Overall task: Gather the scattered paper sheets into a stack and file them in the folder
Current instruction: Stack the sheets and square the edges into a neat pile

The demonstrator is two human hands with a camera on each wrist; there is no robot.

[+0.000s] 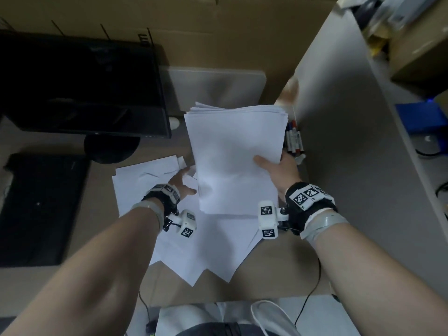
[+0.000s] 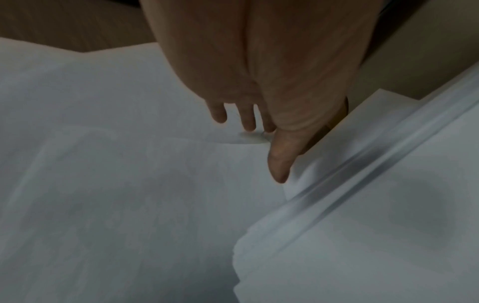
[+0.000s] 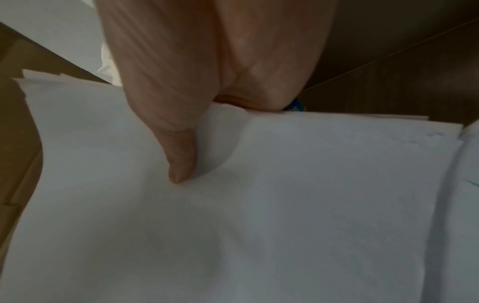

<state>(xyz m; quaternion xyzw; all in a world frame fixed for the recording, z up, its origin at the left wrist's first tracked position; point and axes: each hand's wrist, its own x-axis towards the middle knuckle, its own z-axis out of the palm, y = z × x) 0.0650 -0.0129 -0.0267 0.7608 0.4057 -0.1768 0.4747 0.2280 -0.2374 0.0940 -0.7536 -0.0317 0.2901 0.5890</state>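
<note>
Gathering is in hand. A thick stack of white paper sheets (image 1: 232, 158) is clamped at its edge by the right hand (image 1: 278, 170), thumb on top. The left hand (image 1: 180, 184), fingers straight, presses loose white sheets (image 1: 145, 180) lying beneath it; several remain, uncountable. Next, these must be lifted onto the stack. No folder is identifiable.

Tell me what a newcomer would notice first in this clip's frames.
First, the thick stack of white paper held up at centre, the right hand gripping its right edge with the thumb on top. Next, the loose sheets still fanned across the desk beneath it, where the left hand reaches down with its fingers on the paper. A dark monitor fills the upper left.
</note>
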